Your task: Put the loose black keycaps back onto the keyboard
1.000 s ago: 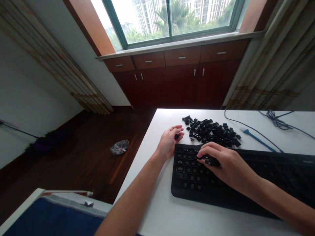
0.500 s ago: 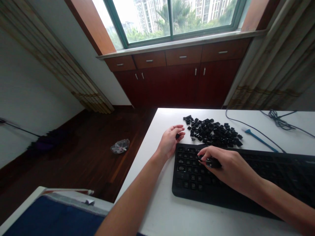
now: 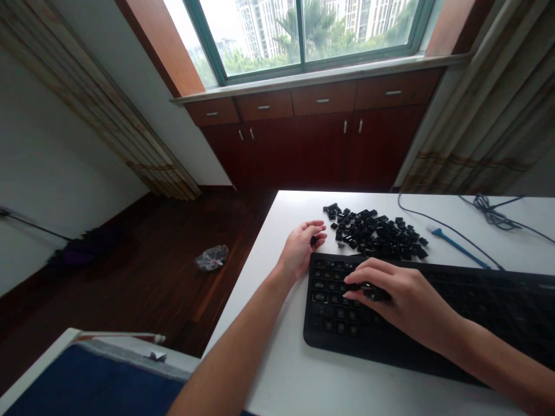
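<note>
- Left hand (image 3: 301, 251): fingers curled, clenched on a small black keycap (image 3: 313, 240); near the table's left edge
- Right hand (image 3: 401, 300): fingers grasping a black keycap (image 3: 373, 292) on the keyboard's left section
- Keyboard (image 3: 333, 315): black plastic, low, rounded corners; right end runs out of view
- Pile (image 3: 373, 234): loose black square keycaps, just beyond the keyboard's far edge
- Table (image 3: 277, 346): smooth white top; open room along the keyboard's near edge
- Right of the pile: thin blue tool (image 3: 455, 247), dark cable (image 3: 437, 224)

Hands (image 3: 299, 251) have room on the white desk (image 3: 303, 381) below the black keyboard (image 3: 333, 318); the keycap heap (image 3: 373, 237) blocks beyond it.
</note>
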The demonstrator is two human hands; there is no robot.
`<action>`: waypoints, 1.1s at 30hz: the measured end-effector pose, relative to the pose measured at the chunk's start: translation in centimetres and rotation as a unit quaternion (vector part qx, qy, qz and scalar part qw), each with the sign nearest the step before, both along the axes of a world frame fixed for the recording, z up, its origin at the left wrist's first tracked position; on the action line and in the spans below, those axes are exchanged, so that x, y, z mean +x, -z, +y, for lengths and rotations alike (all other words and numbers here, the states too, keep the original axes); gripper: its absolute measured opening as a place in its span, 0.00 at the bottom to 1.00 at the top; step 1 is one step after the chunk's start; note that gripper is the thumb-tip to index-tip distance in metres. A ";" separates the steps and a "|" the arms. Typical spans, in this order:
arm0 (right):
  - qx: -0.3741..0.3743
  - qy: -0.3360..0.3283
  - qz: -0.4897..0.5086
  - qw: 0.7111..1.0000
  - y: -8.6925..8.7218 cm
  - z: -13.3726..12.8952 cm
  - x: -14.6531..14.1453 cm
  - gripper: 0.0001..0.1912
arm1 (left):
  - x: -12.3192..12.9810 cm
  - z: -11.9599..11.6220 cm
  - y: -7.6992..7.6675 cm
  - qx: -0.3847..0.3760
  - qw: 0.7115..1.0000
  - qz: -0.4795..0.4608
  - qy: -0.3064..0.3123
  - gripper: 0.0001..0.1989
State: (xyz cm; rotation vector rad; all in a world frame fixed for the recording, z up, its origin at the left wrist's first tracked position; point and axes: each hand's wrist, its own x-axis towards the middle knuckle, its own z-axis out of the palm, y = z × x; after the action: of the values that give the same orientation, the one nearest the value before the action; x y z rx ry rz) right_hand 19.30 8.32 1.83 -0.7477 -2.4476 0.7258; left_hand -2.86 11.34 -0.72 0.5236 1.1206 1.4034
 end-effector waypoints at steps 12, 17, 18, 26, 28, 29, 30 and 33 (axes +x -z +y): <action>0.016 -0.021 -0.010 1.000 0.5 -0.8 -0.4 0.18 | 0.0 0.0 0.1 0.007 1.000 0.004 0.003 0.08; 0.040 -0.063 -0.018 0.997 0.7 -0.9 -0.6 0.25 | 0.0 0.0 0.2 0.008 1.000 0.006 0.004 0.08; 0.052 -0.066 -0.022 0.996 0.6 -0.9 -0.6 0.26 | 0.0 0.0 0.2 0.009 1.000 0.007 0.004 0.08; 0.098 -0.077 -0.029 0.992 0.9 -0.8 -0.9 0.11 | 0.0 0.0 0.2 0.012 1.000 0.009 0.003 0.08; 0.098 -0.069 -0.011 0.993 1.2 -0.8 -0.9 0.11 | 0.0 0.0 0.2 0.013 1.000 0.009 0.002 0.07; 0.098 -0.065 -0.006 0.993 1.3 -0.9 -0.9 0.13 | 0.0 0.0 0.2 0.013 1.000 0.009 0.003 0.07; 0.097 -0.061 -0.002 0.993 1.4 -0.9 -0.8 0.15 | 0.0 0.0 0.2 0.014 1.000 0.008 0.003 0.07; 0.099 -0.059 0.000 0.993 1.5 -1.0 -0.8 0.14 | 0.0 0.1 0.3 0.013 1.000 0.009 0.005 0.07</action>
State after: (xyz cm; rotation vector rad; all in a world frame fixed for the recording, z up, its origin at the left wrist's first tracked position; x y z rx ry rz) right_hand 18.54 7.28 0.33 -0.5320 -2.5345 0.5149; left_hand -2.82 11.40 -0.97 0.5606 1.1127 1.4089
